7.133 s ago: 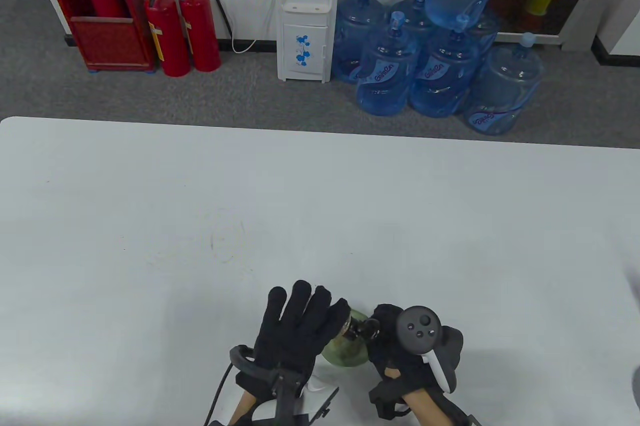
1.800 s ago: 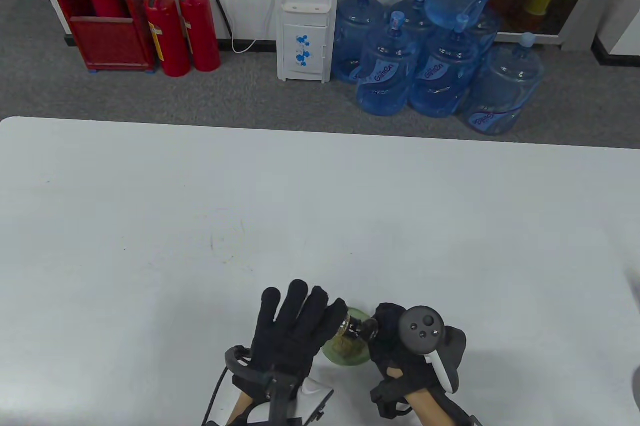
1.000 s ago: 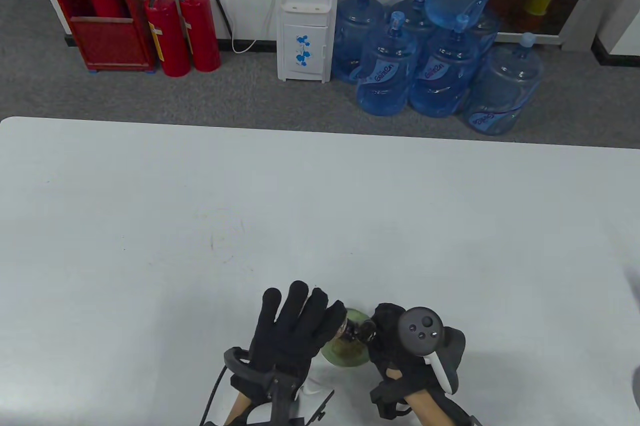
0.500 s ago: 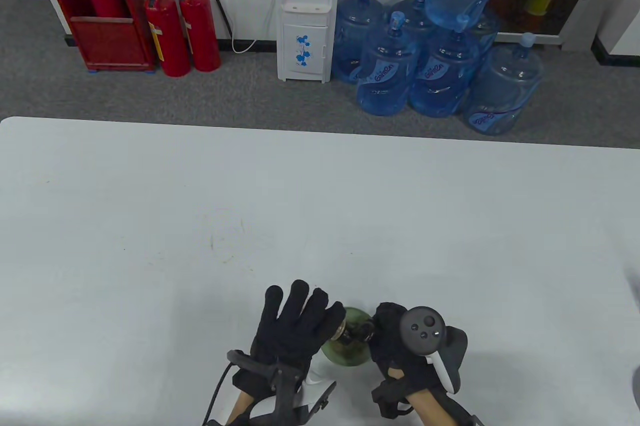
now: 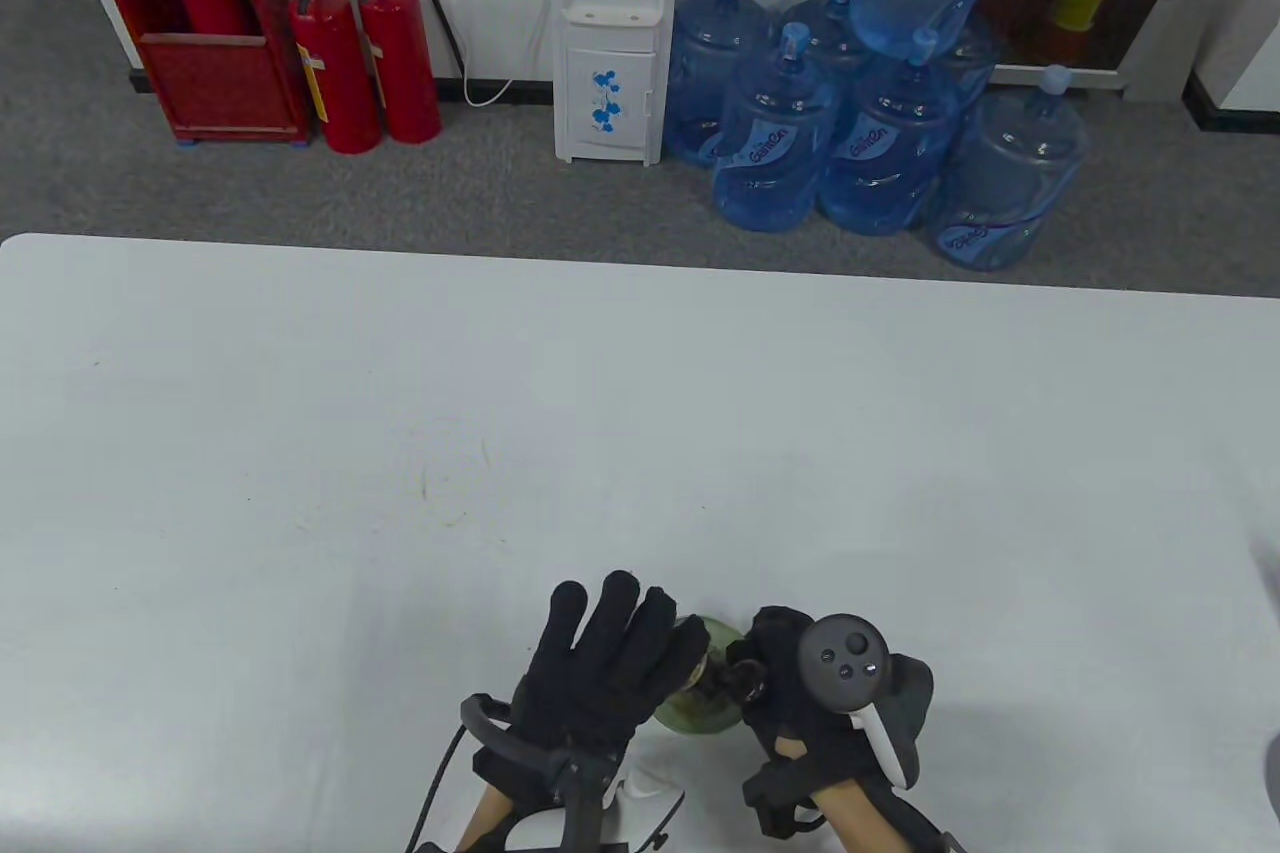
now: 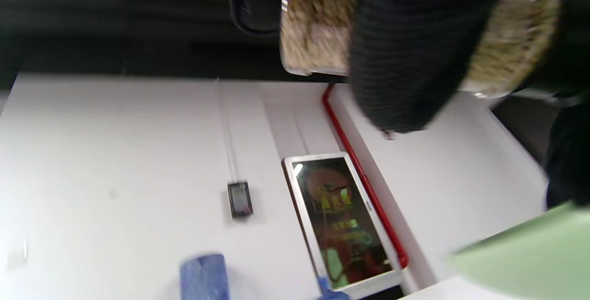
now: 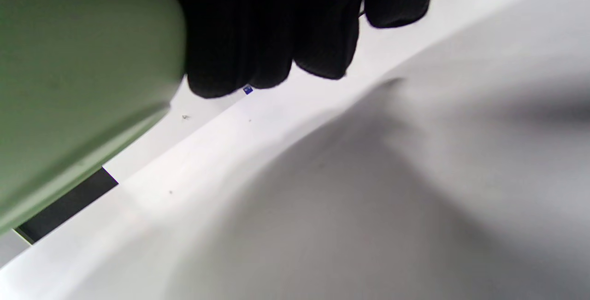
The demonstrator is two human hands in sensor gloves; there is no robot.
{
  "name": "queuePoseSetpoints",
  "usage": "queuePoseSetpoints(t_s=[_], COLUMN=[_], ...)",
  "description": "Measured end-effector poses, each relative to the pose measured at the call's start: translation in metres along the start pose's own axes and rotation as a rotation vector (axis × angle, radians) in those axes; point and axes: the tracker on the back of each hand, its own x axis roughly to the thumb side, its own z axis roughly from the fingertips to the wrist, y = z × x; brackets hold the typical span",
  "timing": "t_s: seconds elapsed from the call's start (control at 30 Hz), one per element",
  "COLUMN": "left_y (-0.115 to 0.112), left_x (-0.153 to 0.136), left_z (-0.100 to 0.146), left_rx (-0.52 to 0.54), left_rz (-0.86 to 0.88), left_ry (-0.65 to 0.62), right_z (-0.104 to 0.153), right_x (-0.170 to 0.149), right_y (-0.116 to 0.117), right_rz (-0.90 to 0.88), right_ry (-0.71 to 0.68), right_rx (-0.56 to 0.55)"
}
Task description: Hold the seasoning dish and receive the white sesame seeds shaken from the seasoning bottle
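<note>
My left hand grips a small glass seasoning bottle of pale sesame seeds and holds it tilted over the green seasoning dish. My right hand holds the dish by its right side, just above the table near the front edge. In the left wrist view the seed-filled bottle sits at the top with a gloved finger wrapped across it, and the dish's rim shows at the lower right. In the right wrist view the dish's green underside fills the left, under my fingers.
The white table stretches away in front of the hands. Beyond its far edge stand blue water jugs, a white dispenser and red extinguishers on the floor.
My left hand has shifted a little right and nearer with the bottle, covering more of the dish. The right hand and the dish have stayed in place.
</note>
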Motion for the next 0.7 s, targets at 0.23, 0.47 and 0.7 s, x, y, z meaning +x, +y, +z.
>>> queuePoseSetpoints(t_s=[0.23, 0.47, 0.7], left_y=[-0.006, -0.033, -0.05], left_x=[-0.024, -0.051, -0.084], left_z=[-0.005, -0.002, 0.001], left_rx=[-0.136, -0.391, -0.405], left_rz=[0.238, 0.738, 0.801], left_ry=[0.248, 0.495, 0.675], right_z=[-0.003, -0.006, -0.014], right_x=[-0.004, -0.015, -0.028], right_y=[-0.005, -0.018, -0.029], right_rz=[-0.008, -0.075, -0.112], right_ry=[0.012, 0.056, 0.11], right_rx=[-0.006, -0.022, -0.059])
